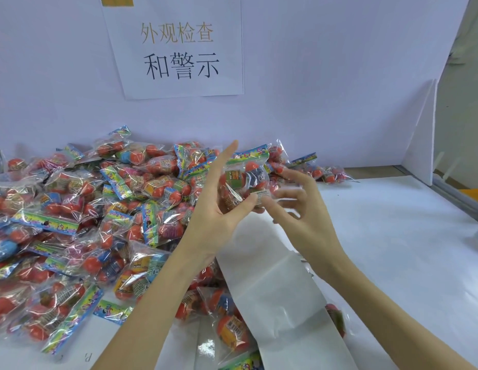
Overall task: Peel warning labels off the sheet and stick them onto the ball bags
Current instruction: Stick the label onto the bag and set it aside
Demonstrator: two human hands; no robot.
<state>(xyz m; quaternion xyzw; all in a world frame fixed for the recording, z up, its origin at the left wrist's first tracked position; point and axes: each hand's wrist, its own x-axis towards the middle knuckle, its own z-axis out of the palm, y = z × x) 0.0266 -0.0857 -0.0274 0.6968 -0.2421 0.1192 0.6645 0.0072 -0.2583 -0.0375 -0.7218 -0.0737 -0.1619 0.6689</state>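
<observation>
My left hand point(216, 198) holds up a clear ball bag point(246, 177) of red balls with a colourful header, thumb pinching its lower edge and forefinger straight up behind it. A white warning label point(262, 194) sits on the bag's lower front. My right hand point(299, 206) touches the bag from the right, a fingertip on the label and the other fingers spread. A long white strip, the label sheet point(272, 276), runs down the table below my hands.
A big heap of ball bags point(85, 209) covers the table's left half, up to the back wall. More bags point(232, 327) lie near the strip's lower end. A white foam panel point(422, 129) stands at right, beside the table edge point(457, 198).
</observation>
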